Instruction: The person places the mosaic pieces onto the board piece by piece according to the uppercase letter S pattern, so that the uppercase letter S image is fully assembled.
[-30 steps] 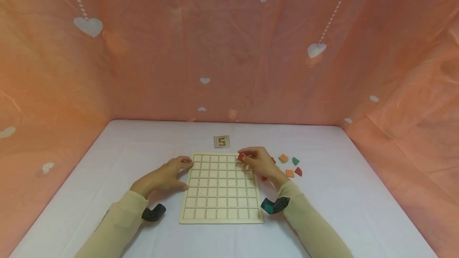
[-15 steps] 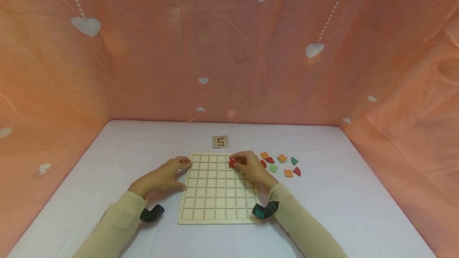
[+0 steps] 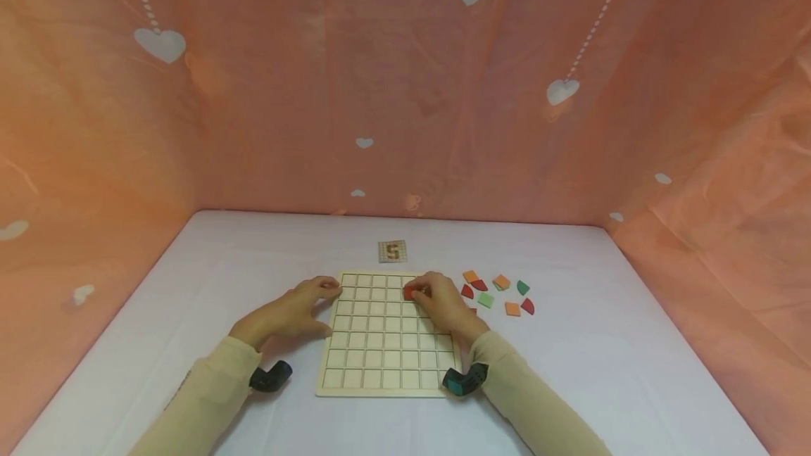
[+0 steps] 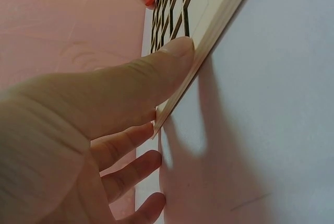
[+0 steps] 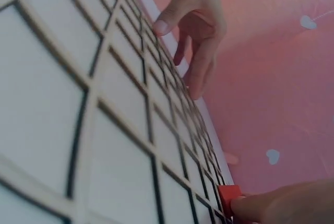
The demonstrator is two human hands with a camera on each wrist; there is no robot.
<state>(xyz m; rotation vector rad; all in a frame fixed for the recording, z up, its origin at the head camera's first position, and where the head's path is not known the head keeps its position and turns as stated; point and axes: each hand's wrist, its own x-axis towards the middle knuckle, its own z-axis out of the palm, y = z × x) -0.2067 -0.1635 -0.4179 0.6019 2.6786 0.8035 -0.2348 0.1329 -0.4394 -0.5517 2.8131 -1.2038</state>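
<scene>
A pale wooden board (image 3: 374, 359) with a grid of square recesses lies on the table. My left hand (image 3: 293, 312) rests at its left edge, thumb and fingertips touching the rim, fingers fairly straight; the left wrist view shows the thumb (image 4: 172, 59) on the edge. Over the upper right of the grid, my right hand (image 3: 445, 303) pinches a red tile (image 3: 408, 293) between thumb and fingers. In the right wrist view the red tile (image 5: 228, 198) is low at the board's far side; its full outline is partly hidden by the fingers.
Right of the board lie several loose pieces: orange squares (image 3: 512, 309), a light green square (image 3: 485, 300), red quarter-rounds (image 3: 528, 306) and a dark green one (image 3: 522, 287). Behind the board lies a small card (image 3: 393, 252) with a gridded figure. An orange curtain (image 3: 405, 90) closes the back.
My right hand has moved left and slightly nearer with the red tile, from the board's upper right corner to further in over the grid. The left hand stays at the edge.
</scene>
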